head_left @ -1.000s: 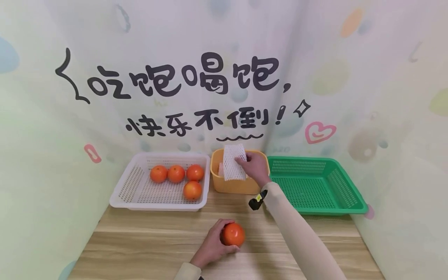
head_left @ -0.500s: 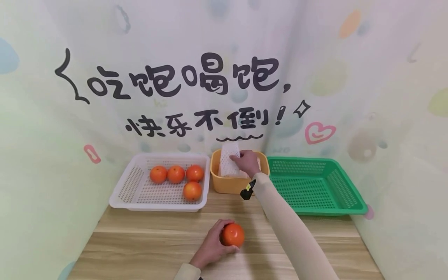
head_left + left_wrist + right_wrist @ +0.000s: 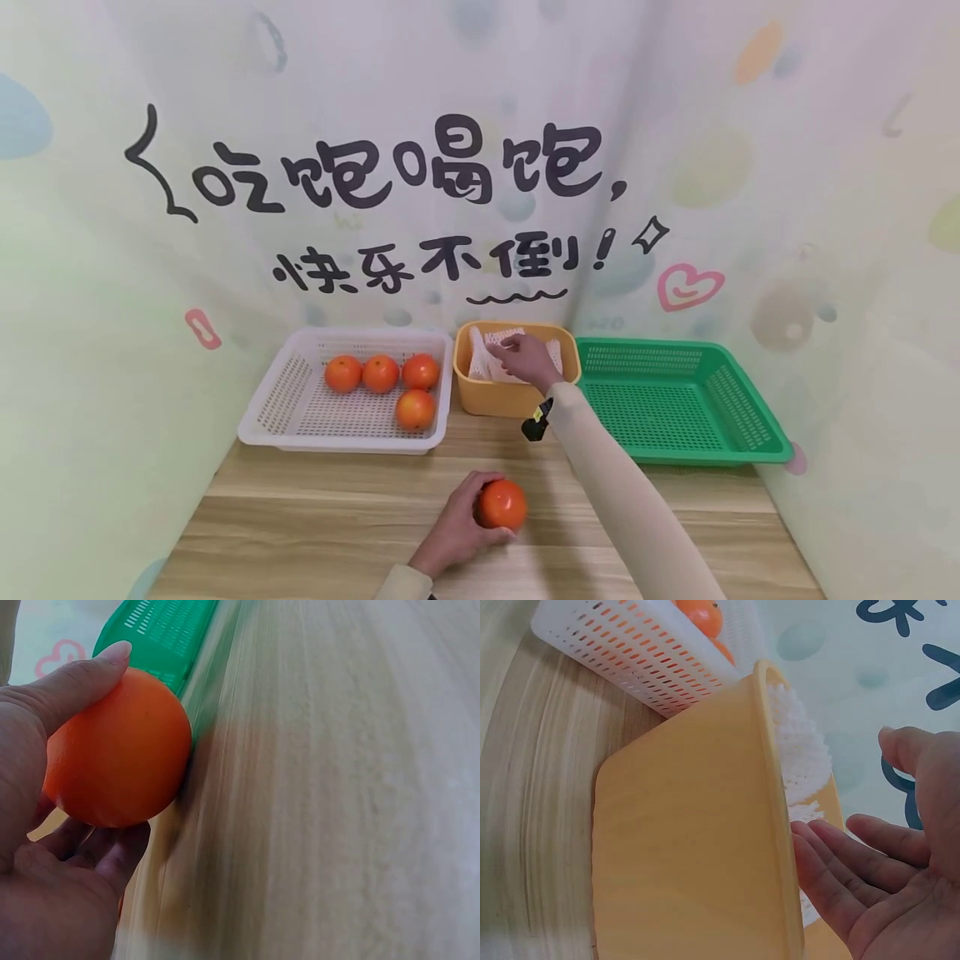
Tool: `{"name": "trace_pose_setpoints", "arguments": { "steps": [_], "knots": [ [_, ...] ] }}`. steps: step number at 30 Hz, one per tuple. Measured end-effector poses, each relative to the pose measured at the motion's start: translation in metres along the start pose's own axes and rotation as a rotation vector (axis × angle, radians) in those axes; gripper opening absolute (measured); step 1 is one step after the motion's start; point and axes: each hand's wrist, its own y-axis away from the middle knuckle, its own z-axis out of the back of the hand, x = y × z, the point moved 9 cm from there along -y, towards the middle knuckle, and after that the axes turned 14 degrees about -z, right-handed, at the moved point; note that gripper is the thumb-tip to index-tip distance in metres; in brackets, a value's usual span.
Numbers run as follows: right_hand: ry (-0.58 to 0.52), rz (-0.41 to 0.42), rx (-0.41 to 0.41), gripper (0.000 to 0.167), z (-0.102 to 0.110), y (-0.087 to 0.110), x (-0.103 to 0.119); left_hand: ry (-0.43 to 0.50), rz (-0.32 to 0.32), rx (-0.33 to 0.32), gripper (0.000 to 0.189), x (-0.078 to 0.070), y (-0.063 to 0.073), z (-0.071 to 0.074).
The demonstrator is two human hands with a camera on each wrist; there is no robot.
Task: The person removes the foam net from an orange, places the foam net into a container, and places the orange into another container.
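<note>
My left hand (image 3: 459,521) grips an orange (image 3: 502,505) low over the wooden table in the head view. In the left wrist view the thumb lies over the top of the orange (image 3: 124,754) and the fingers curl beneath it. My right hand (image 3: 528,360) is over the yellow bin (image 3: 506,398), which contains white foam fruit nets (image 3: 480,354). The right wrist view shows the right hand (image 3: 885,877) with thumb and fingers apart and nothing between them. Its fingertips are just inside the bin's rim, close to the foam nets (image 3: 802,746).
A white basket (image 3: 337,444) with several oranges (image 3: 381,373) stands left of the bin. To the right is a green basket (image 3: 675,408). Behind them rises a printed wall (image 3: 825,208), and the wooden table (image 3: 300,517) stretches in front.
My right hand has lowered a white foam net into the yellow bin and let go of it, fingers now spread. The left hand keeps its grip on the orange in the same spot.
</note>
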Motion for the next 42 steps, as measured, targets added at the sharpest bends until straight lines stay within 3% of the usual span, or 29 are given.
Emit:
{"name": "trace_pose_setpoints", "arguments": {
  "steps": [9,20,32,39,42],
  "knots": [
    [0.045,0.057,-0.05,0.057,0.005,0.018,-0.004,-0.041,0.013,0.009,0.082,0.0,0.002,0.002],
    [-0.014,0.146,-0.038,0.056,0.001,0.049,-0.007,-0.077,-0.002,-0.102,0.077,-0.007,0.003,0.019],
    [-0.04,0.322,0.064,0.051,-0.025,0.087,-0.01,-0.081,0.02,-0.214,0.073,-0.024,0.01,0.076],
    [-0.038,0.448,0.076,0.037,-0.05,0.103,-0.011,-0.087,-0.008,-0.303,0.074,-0.042,0.014,0.121],
    [0.026,0.532,0.065,0.038,-0.066,0.112,-0.008,-0.1,-0.016,-0.332,0.074,-0.049,0.014,0.141]
  ]
}}
